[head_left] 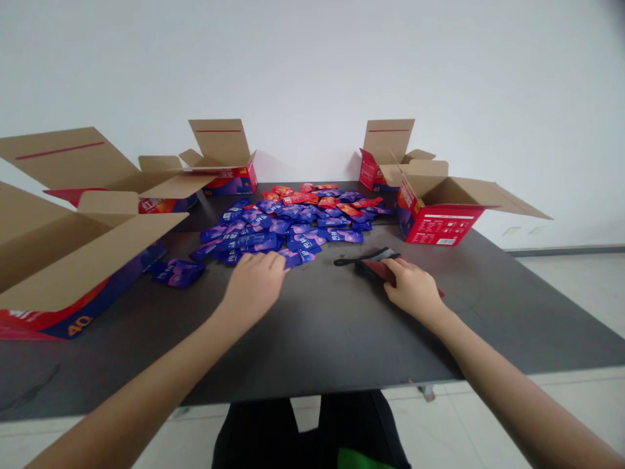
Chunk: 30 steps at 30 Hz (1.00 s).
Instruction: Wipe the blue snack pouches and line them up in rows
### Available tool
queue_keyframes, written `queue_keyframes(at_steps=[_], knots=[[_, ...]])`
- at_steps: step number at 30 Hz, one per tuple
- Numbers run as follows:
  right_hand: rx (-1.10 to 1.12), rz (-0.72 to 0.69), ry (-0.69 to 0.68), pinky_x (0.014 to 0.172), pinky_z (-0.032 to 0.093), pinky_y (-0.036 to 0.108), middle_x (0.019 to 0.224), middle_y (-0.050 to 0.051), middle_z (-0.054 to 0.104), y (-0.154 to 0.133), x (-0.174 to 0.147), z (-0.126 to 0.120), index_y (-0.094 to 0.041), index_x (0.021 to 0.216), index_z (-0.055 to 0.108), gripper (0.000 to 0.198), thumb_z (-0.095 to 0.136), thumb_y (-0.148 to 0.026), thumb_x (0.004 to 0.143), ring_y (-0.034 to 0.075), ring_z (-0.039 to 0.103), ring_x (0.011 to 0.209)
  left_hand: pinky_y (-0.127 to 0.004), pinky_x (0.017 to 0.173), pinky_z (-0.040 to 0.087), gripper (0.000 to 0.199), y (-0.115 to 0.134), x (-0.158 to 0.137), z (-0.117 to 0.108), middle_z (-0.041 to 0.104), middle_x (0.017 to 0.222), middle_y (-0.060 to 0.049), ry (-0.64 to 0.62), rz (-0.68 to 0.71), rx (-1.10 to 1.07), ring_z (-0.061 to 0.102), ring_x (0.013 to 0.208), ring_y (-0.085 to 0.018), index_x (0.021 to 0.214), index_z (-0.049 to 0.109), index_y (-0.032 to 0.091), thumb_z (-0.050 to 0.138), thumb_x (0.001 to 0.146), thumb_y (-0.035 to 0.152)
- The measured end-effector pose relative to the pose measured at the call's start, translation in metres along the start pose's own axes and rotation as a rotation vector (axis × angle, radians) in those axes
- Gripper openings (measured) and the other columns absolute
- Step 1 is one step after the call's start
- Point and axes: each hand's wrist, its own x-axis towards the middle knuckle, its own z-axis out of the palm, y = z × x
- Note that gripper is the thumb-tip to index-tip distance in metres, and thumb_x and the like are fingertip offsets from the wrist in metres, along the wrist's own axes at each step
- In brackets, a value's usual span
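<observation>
My right grip [411, 285] holds a pouch [375, 267]; whether my left grip [258, 280] holds anything, I cannot tell. Many sachets [254, 241] lie loose between open boxes [439, 225].

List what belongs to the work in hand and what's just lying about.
Apparently in the work:
packet pile, its near edge at the left hand
reddish-brown item, under the right hand

Standing about, untouched, role unclear:
near-left open box
near-right open box
three open boxes farther back
</observation>
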Motion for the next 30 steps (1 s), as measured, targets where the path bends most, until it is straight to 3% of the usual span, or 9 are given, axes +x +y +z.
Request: queue_keyframes(at_steps=[4, 7, 11, 16, 20, 23, 25, 28, 30], knots=[[-0.002, 0.058, -0.019, 0.067, 0.043, 0.031, 0.103, 0.006, 0.066, 0.000, -0.001, -0.001, -0.024, 0.106, 0.060, 0.030, 0.056, -0.027, 0.076, 0.025, 0.062, 0.092, -0.038, 0.078, 0.042, 0.030, 0.081, 0.006, 0.023, 0.061, 0.104, -0.013, -0.053, 0.116, -0.171, 0.055, 0.096, -0.026, 0.108, 0.059, 0.012, 0.043, 0.094, 0.032], [0.017, 0.065, -0.030, 0.068, 0.042, 0.031, 0.105, 0.006, 0.066, 0.003, 0.000, 0.000, -0.024, 0.106, 0.061, 0.030, 0.057, -0.032, 0.078, 0.025, 0.063, 0.091, -0.040, 0.085, 0.041, 0.051, 0.105, 0.006, 0.032, 0.056, 0.120, -0.016, -0.058, 0.099, -0.289, 0.051, 0.105, -0.028, 0.125, 0.051, 0.009, 0.038, 0.094, 0.048], [0.031, 0.063, -0.055, 0.067, 0.041, 0.029, 0.097, 0.006, 0.067, 0.008, 0.001, 0.002, -0.022, 0.100, 0.063, 0.025, 0.057, -0.031, 0.078, 0.023, 0.064, 0.085, -0.044, 0.092, 0.039, 0.073, 0.087, -0.011, 0.019, 0.046, 0.135, -0.020, -0.075, 0.062, -0.319, 0.044, 0.117, -0.033, 0.138, 0.038, 0.004, 0.038, 0.090, 0.059], [0.110, 0.075, -0.062, 0.067, 0.043, 0.029, 0.095, 0.005, 0.068, 0.018, 0.004, 0.001, -0.024, 0.107, 0.063, 0.031, 0.058, -0.029, 0.076, 0.024, 0.064, 0.084, -0.042, 0.097, 0.036, 0.056, 0.055, -0.055, 0.012, 0.049, 0.136, -0.013, -0.163, 0.150, -0.373, 0.042, 0.121, -0.028, 0.136, 0.044, 0.014, 0.039, 0.093, 0.048], [0.319, 0.091, 0.046, 0.073, 0.047, 0.032, 0.104, 0.004, 0.067, 0.017, 0.006, -0.012, -0.028, 0.124, 0.055, 0.046, 0.057, -0.027, 0.079, 0.024, 0.063, 0.089, -0.045, 0.102, 0.033, 0.056, 0.058, -0.073, 0.021, 0.044, 0.142, -0.013, -0.163, 0.165, -0.382, 0.039, 0.125, -0.029, 0.141, 0.038, 0.012, 0.040, 0.093, 0.041], [0.465, 0.023, 0.229, 0.080, 0.047, 0.035, 0.110, 0.008, 0.062, -0.014, 0.001, -0.024, -0.023, 0.127, 0.053, 0.047, 0.051, -0.020, 0.080, 0.025, 0.059, 0.097, -0.047, 0.099, 0.036, 0.057, 0.068, -0.069, 0.020, 0.046, 0.141, -0.016, -0.179, 0.138, -0.349, 0.042, 0.123, -0.032, 0.139, 0.041, 0.011, 0.041, 0.091, 0.041], [0.518, -0.120, 0.238, 0.085, 0.045, 0.036, 0.113, 0.010, 0.060, -0.048, -0.005, -0.026, -0.022, 0.125, 0.055, 0.046, 0.051, -0.017, 0.079, 0.026, 0.056, 0.103, -0.049, 0.099, 0.036, 0.058, 0.073, -0.063, 0.017, 0.048, 0.138, -0.018, -0.197, 0.130, -0.316, 0.043, 0.123, -0.034, 0.137, 0.045, 0.010, 0.043, 0.090, 0.043], [0.448, -0.392, 0.040, 0.091, 0.039, 0.044, 0.125, 0.012, 0.054, -0.091, -0.012, -0.014, -0.021, 0.112, 0.062, 0.038, 0.058, -0.020, 0.075, 0.031, 0.048, 0.115, -0.051, 0.103, 0.032, 0.057, 0.077, -0.056, 0.013, 0.052, 0.133, -0.020, -0.241, 0.152, -0.291, 0.043, 0.124, -0.035, 0.130, 0.052, 0.009, 0.044, 0.088, 0.045], [0.387, -0.458, -0.091, 0.095, 0.033, 0.052, 0.141, 0.014, 0.042, -0.101, -0.011, -0.005, -0.021, 0.111, 0.062, 0.037, 0.061, -0.027, 0.074, 0.037, 0.035, 0.128, -0.052, 0.104, 0.030, 0.057, 0.077, -0.054, 0.013, 0.053, 0.131, -0.020, -0.259, 0.183, -0.301, 0.043, 0.123, -0.036, 0.128, 0.053, 0.008, 0.044, 0.087, 0.046]])
